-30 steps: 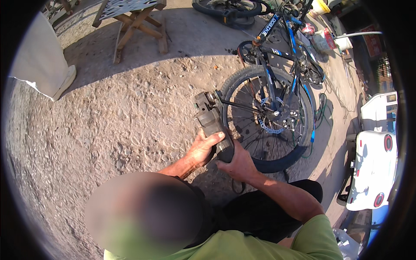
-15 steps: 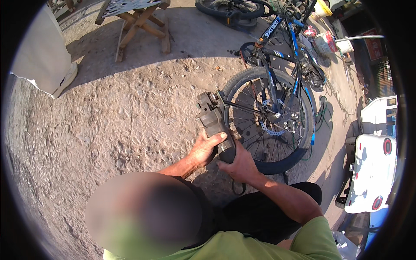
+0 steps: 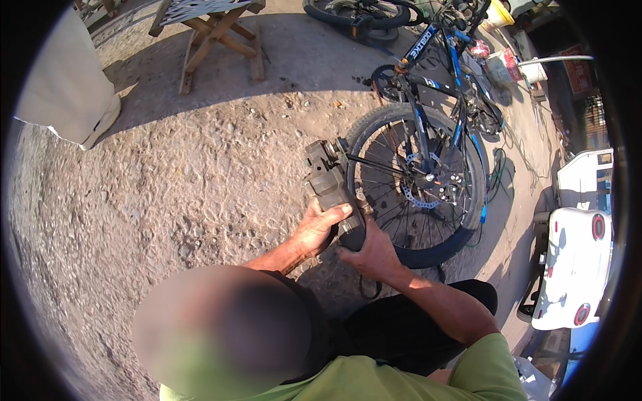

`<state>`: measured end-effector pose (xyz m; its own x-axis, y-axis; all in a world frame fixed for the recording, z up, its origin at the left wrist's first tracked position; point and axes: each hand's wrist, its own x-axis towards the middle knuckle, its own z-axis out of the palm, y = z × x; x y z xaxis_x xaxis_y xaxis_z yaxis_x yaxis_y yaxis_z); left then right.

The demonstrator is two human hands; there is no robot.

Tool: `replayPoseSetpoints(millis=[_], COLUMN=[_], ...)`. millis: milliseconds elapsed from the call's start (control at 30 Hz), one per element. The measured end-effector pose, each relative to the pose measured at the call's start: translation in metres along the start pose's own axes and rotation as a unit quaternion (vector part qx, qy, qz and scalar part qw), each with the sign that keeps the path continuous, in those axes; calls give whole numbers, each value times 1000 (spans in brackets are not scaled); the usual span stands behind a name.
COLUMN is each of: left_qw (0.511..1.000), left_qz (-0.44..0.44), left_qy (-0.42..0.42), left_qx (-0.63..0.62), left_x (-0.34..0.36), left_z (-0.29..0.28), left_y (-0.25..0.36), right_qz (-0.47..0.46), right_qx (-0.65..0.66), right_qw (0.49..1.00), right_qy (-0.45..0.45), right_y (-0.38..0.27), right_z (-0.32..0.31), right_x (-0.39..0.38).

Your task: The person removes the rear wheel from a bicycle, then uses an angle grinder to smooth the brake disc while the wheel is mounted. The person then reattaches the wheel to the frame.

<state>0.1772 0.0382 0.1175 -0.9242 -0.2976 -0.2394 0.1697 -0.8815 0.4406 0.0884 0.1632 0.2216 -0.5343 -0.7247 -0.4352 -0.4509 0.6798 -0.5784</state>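
Both my hands are wrapped around a dusty grey-brown angle grinder point(image 3: 329, 184). My left hand point(image 3: 314, 228) closes on its body from the left, thumb laid across the top. My right hand point(image 3: 376, 254) grips the dark rear end, its fingers largely hidden behind the tool. The grinder's head points away from me, beside the tyre of a bicycle wheel point(image 3: 361, 134); I cannot tell whether they touch. That wheel belongs to a black and blue bicycle point(image 3: 428, 83) and has spokes and a disc brake rotor point(image 3: 420, 190).
A wooden folding stool point(image 3: 217, 40) stands at the far left, near a person's pale trouser leg point(image 3: 63, 80). Another bicycle wheel point(image 3: 361, 15) lies at the back. A white vehicle point(image 3: 572, 267) with round red lights is at right. Buckets point(image 3: 501, 67) stand far right on rough ground.
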Motion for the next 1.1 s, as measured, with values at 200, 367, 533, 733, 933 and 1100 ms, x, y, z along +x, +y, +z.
replayPoseSetpoints(millis=[200, 367, 533, 733, 933, 1100], left_qw=[1000, 1000, 1000, 1000, 999, 999], left_qz=[5, 0, -4, 5, 28, 24], left_qy=[8, 26, 12, 22, 24, 31], left_qx=[-8, -2, 0, 11, -11, -16], left_x=[1, -1, 1, 0, -7, -10], left_z=[-2, 2, 0, 1, -7, -7], left_y=[1, 4, 5, 10, 11, 9], right_qz=[8, 8, 11, -23, -11, -13], right_qx=[-9, -31, -28, -21, -37, -47], right_qw=[1000, 999, 999, 999, 999, 999], right_qy=[4, 10, 16, 20, -9, -2], right_y=[4, 11, 7, 5, -3, 5], right_z=[5, 11, 10, 13, 15, 26], right_x=[0, 3, 2, 5, 9, 5])
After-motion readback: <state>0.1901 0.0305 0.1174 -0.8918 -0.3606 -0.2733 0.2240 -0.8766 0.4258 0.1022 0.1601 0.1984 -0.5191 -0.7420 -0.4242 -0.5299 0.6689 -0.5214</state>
